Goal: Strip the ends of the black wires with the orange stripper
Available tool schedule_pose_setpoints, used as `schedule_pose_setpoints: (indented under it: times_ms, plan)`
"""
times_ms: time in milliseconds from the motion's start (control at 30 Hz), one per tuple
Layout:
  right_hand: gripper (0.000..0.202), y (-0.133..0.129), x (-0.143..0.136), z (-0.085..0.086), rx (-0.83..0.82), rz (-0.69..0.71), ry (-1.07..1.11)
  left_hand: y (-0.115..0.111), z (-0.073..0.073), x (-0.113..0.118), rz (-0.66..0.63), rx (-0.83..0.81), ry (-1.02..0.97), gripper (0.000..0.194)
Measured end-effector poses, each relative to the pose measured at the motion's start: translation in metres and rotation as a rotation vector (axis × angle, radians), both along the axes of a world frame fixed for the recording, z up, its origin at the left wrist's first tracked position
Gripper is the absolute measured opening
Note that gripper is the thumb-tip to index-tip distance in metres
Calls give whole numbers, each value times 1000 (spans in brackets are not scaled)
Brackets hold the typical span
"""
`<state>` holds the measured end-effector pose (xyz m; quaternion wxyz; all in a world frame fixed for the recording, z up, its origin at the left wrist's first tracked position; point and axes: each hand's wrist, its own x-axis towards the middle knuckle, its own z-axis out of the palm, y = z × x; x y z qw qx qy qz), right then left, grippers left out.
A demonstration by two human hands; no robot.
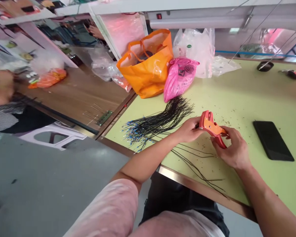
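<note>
Right in the middle of things, my right hand has its fingers and thumb around the handles of an orange-and-red hand tool, which is up over the pale green tabletop, its two handles standing apart. My left hand is right up at the tool's head, fingers curled in by a small dark piece; whether they're pinching it, I can't tell from here.

Just below, between my forearms, a few loose black wires run toward the tabletop's near edge. Dark little scraps are scattered beyond the tool. Over past my left forearm, there's the big bundle of black wires, fanned out, blue showing at the near-left ends. Off to the right, a black phone lies flat, well apart from my hands.

Further out, a knotted pink bag sits at the bundle's far end, up against an orange bag standing open, with a white plastic bag behind. Away to the left, a brown tabletop carries a clear bag with orange contents, and another person's arm shows, blurred, above a pale plastic stool.
</note>
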<state>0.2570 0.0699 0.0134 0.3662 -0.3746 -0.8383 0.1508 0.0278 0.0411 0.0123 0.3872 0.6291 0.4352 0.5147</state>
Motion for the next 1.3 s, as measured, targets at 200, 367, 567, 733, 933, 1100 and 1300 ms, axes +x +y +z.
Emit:
schedule_pose_setpoints:
  times_ms: [200,367,567,733,933,1100,1300]
  plan:
    - [36,-3,-5,0,93,-8,27,-6,2,-3,40,55,32,32]
    - [43,-6,-7,1,100,37,-5,-5,-9,-14,115,126,200,19]
    - [39,-10,-8,0,84,18,-16,-5,-19,-21,164,217,224,9]
    - [40,-10,-9,-1,82,18,-15,-6,-20,-24,183,161,218,20]
    - [44,-10,-10,2,75,11,-24,-8,-13,-22,212,158,228,32]
    - [41,-10,-8,4,22,11,-67,-9,-14,-24,236,131,243,35]
    - [42,-11,-7,1,15,-62,-110,-9,-16,-20,211,33,119,42]
